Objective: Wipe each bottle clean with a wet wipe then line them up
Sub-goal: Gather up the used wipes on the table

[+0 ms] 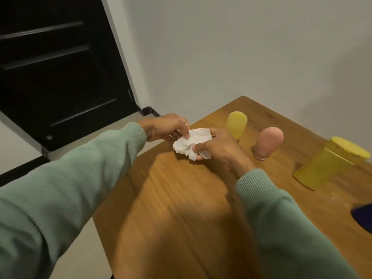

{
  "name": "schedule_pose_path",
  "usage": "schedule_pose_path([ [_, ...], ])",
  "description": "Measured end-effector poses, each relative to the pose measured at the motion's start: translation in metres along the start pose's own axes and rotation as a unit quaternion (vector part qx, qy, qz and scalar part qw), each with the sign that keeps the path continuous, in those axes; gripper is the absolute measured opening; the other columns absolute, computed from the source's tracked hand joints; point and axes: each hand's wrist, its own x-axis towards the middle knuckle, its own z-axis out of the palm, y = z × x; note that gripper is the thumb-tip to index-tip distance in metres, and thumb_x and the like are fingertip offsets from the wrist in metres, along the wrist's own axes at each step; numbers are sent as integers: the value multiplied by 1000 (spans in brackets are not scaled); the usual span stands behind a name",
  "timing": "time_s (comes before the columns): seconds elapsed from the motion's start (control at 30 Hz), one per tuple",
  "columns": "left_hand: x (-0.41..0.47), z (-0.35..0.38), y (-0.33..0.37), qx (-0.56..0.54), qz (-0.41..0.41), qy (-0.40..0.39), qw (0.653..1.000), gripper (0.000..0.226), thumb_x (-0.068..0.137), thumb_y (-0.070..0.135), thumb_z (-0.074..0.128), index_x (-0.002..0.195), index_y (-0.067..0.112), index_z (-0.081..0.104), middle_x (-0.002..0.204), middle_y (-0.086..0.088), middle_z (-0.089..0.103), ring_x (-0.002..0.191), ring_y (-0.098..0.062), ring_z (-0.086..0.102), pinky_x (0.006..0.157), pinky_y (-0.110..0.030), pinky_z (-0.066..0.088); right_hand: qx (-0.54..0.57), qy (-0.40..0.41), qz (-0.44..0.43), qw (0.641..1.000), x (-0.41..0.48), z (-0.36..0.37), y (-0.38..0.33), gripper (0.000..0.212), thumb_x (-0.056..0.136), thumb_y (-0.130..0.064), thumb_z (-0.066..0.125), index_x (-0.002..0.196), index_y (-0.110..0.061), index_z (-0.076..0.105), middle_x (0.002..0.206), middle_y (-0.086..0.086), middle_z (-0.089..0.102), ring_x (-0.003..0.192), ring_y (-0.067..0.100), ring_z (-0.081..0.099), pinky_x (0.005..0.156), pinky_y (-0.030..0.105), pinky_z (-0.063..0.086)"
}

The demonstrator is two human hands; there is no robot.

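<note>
A crumpled white wet wipe (pixel 193 142) is held above the left edge of the wooden table (pixel 181 198). My left hand (pixel 166 126) pinches its upper left edge, and my right hand (pixel 219 144) grips its right side. Behind my right hand stands a narrow yellow bottle (pixel 237 123). A pink bottle (pixel 268 141) stands to its right. A wide yellow bottle (pixel 332 162) with a yellow lid stands further right. No bottle is touched by either hand.
A dark blue object (pixel 364 218) is cut off at the right frame edge. The table's far edge meets a white wall (pixel 221 47). A black door (pixel 56 67) stands at the left, beyond the table edge.
</note>
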Motion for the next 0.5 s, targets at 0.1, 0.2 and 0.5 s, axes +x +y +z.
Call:
schedule_pose_path([
  [0.1, 1, -1, -3, -27, -7, 56, 998, 3, 88, 9, 58, 90, 7, 59, 102, -15, 64, 92, -27, 60, 74, -29, 50, 45, 12, 32, 998, 10, 3, -3, 39, 74, 0, 75, 109, -9, 59, 101, 8, 69, 77, 18, 71, 67, 33, 60],
  [0.2, -2, -7, -5, -54, -16, 124, 991, 4, 88, 10, 60, 89, 7, 61, 102, -16, 65, 88, -26, 62, 71, -29, 53, 66, 23, 59, 996, 17, 11, -13, 29, 79, -3, 72, 104, -8, 59, 97, 10, 69, 71, 18, 72, 69, 35, 60],
  [0.5, -30, -54, -24, -83, -29, 188, 978, 9, 91, 10, 60, 97, 3, 62, 93, -7, 68, 73, -18, 68, 61, -31, 58, -28, 14, 15, 999, 51, 61, -55, 12, 83, -8, 69, 93, -9, 62, 95, 5, 66, 73, 18, 70, 56, 25, 57],
])
